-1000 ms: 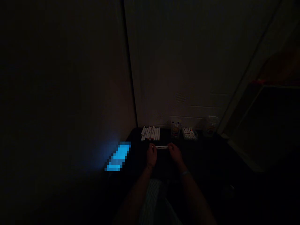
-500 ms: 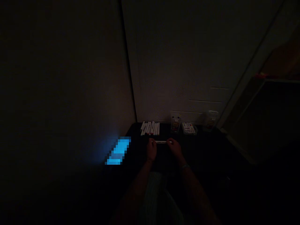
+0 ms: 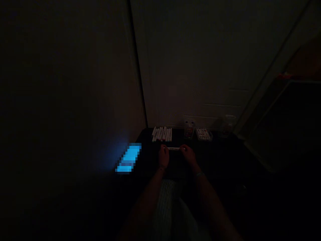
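Observation:
A slim white marker (image 3: 174, 148) with dark printing lies level between my two hands. My left hand (image 3: 164, 156) pinches its left end, and my right hand (image 3: 188, 155) has closed fingers around the other end. Just beyond my left hand, a row of several white markers (image 3: 162, 134) rests side by side on the dark table. Farther right sit a clear package (image 3: 189, 130) and a clear case of white markers (image 3: 203, 134). The light is very dim, so finger details and the marker's ends are hard to make out.
Behind the table (image 3: 225, 157) rises a pale wall (image 3: 185, 67). A glowing blue pixelated screen (image 3: 129, 158) lies at the table's left edge, beside the left wall. Another clear container (image 3: 227, 127) stands at the back right. A dark framed panel (image 3: 288, 127) leans at far right.
The view has shifted slightly, so everything sits a little higher and farther right. Both hands keep the same hold on the marker.

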Available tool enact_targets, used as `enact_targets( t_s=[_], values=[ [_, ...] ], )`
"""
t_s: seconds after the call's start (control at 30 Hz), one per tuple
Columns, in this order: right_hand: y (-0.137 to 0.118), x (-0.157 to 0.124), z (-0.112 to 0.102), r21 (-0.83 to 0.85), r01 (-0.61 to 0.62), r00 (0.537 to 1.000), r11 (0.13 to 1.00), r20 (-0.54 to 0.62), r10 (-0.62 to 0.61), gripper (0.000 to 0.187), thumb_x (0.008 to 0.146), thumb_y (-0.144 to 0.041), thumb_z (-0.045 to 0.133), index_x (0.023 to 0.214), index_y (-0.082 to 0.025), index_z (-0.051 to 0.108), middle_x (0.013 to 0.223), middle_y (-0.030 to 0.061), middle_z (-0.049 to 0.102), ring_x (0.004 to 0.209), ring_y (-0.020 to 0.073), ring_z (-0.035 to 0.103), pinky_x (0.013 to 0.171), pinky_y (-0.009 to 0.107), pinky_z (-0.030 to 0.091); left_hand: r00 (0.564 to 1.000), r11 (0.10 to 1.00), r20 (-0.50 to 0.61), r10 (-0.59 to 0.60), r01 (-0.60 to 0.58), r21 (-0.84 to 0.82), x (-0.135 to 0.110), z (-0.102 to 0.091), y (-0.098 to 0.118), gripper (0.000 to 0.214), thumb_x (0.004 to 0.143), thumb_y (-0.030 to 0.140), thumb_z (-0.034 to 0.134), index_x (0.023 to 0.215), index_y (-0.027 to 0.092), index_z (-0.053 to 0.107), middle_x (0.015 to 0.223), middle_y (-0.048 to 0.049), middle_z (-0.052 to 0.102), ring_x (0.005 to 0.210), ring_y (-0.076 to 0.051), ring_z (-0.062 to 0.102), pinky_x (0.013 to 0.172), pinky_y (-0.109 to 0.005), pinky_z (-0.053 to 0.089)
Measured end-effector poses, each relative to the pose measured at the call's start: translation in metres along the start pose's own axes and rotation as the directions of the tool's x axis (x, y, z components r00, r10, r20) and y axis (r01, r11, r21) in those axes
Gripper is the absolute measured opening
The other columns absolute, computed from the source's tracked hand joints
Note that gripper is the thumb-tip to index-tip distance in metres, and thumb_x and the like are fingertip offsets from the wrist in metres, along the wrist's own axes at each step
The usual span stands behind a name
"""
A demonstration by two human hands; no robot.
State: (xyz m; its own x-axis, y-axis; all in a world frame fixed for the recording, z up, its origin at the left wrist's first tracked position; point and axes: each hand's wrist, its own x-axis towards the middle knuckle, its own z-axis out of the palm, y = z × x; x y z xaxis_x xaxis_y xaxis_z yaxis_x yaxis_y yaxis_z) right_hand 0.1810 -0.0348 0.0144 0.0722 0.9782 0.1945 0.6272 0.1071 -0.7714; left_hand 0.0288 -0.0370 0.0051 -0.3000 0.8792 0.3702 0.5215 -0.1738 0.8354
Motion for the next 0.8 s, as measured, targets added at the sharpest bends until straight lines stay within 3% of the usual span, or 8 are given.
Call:
enact_targets(
  t_s=[0.27,0.5,0.67,0.8],
  values=[
    [0.005,0.002,0.002,0.027,-0.006,1.000,1.000,-0.023,0.007,0.029,0.077,-0.045,0.039,0.086,-0.026,0.059,0.083,-0.0031,0.062,0.076,0.0133,0.055,0.066,0.021,0.038,1.000,1.000,0.016,0.013,-0.012,-0.013,0.001,0.002,-0.004,0.018,0.082,0.030,0.034,0.085,0.019,0.047,0.068,-0.0006,0.054,0.060,-0.012,0.052,0.057,-0.022,0.037],
    [0.009,0.010,0.000,0.211,0.029,0.996,0.977,-0.090,-0.010,0.042,0.082,-0.035,0.019,0.089,-0.022,0.059,0.089,-0.0012,0.060,0.082,0.0127,0.052,0.070,0.021,0.038,0.999,0.987,0.028,-0.021,0.025,-0.161,0.006,0.003,-0.005,0.021,0.081,0.034,0.039,0.094,0.018,0.044,0.078,-0.0022,0.056,0.064,-0.011,0.053,0.060,-0.022,0.039],
    [0.014,0.014,0.002,0.358,0.052,0.996,0.932,-0.091,-0.021,0.040,0.080,-0.040,0.029,0.092,-0.017,0.059,0.076,0.0010,0.058,0.068,0.0125,0.051,0.061,0.020,0.038,0.998,0.970,0.029,-0.052,0.057,-0.235,0.010,0.005,-0.006,0.023,0.079,0.038,0.040,0.082,0.017,0.048,0.066,0.0012,0.052,0.061,-0.010,0.049,0.059,-0.021,0.038],
    [0.018,0.017,0.006,0.455,0.100,0.989,0.885,-0.139,-0.040,0.039,0.079,-0.046,0.034,0.082,-0.016,0.059,0.063,-0.0004,0.054,0.060,0.0114,0.048,0.056,0.020,0.037,0.999,0.950,0.037,-0.027,0.037,-0.311,0.012,0.005,-0.008,0.026,0.077,0.041,0.042,0.076,0.016,0.049,0.062,0.0029,0.049,0.058,-0.009,0.046,0.057,-0.020,0.036]
  ],
)
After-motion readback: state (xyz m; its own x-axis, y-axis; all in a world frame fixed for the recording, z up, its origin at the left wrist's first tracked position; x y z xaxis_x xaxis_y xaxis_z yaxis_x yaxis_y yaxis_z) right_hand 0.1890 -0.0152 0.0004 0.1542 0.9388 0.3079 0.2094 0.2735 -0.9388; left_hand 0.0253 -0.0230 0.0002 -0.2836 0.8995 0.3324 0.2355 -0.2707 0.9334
